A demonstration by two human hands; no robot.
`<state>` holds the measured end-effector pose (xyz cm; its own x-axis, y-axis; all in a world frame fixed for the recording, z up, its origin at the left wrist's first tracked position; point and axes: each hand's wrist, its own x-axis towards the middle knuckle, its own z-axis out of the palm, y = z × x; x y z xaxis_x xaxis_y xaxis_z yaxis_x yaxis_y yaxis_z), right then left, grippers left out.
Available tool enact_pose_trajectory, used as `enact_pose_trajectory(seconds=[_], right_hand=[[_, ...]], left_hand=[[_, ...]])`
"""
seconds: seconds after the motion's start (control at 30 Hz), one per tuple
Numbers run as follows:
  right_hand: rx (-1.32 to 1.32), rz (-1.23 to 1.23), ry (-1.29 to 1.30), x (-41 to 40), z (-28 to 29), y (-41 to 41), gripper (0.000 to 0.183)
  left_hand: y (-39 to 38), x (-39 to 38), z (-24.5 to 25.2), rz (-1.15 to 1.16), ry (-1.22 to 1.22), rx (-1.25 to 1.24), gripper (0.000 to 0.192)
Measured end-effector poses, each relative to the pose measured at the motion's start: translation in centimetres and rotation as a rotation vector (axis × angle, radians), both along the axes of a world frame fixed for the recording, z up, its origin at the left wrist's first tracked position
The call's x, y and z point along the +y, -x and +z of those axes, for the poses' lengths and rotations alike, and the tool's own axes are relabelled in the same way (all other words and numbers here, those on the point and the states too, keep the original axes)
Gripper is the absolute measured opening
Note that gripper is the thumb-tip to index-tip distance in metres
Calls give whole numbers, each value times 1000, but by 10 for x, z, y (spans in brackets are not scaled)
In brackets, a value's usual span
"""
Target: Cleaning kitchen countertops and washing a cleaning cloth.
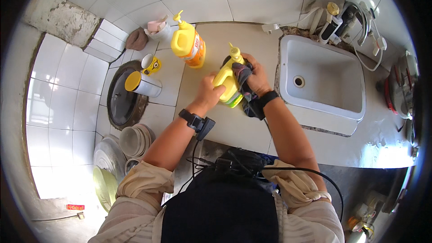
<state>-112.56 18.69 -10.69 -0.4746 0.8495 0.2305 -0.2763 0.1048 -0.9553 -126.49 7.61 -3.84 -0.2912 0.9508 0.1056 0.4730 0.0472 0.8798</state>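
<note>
A yellow pump bottle [226, 80] with a handle and a green-and-white label is tilted between my hands, over the tiled counter [209, 118]. My left hand [211, 92] grips it by the handle side, thumb lying across the front. On the other side, my right hand [258, 76] presses a dark cloth [243, 74] with pinkish streaks against the bottle. Part of the cloth hangs down below my right wrist, and some shows behind the bottle's neck. Farther back on the left stands another yellow pump bottle [189, 42] with an orange label, apart from both hands.
To the right is a white sink [322, 77], with a faucet [364, 27] and a white plug [270, 27] behind it. Left stand a yellow-lidded canister [145, 85], a yellow mug [152, 64] and stacked bowls [135, 140]. A black cable [303, 168] runs near my right arm.
</note>
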Motion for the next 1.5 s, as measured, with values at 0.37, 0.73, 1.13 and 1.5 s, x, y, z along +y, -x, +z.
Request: enact_pose_trajectory(seconds=[0.37, 0.73, 1.13, 1.5], right_hand=[[-149, -232, -192, -113, -6, 18, 68], [-159, -185, -120, -57, -9, 7, 88], [-773, -148, -147, 6, 54, 24, 84], [-44, 67, 272, -1, 12, 1, 74]], left_hand=[[-13, 7, 17, 134, 106, -54, 39], [-13, 15, 4, 145, 36, 203, 46], [-12, 19, 3, 61, -73, 264, 50], [-15, 24, -1, 116, -120, 422, 40]])
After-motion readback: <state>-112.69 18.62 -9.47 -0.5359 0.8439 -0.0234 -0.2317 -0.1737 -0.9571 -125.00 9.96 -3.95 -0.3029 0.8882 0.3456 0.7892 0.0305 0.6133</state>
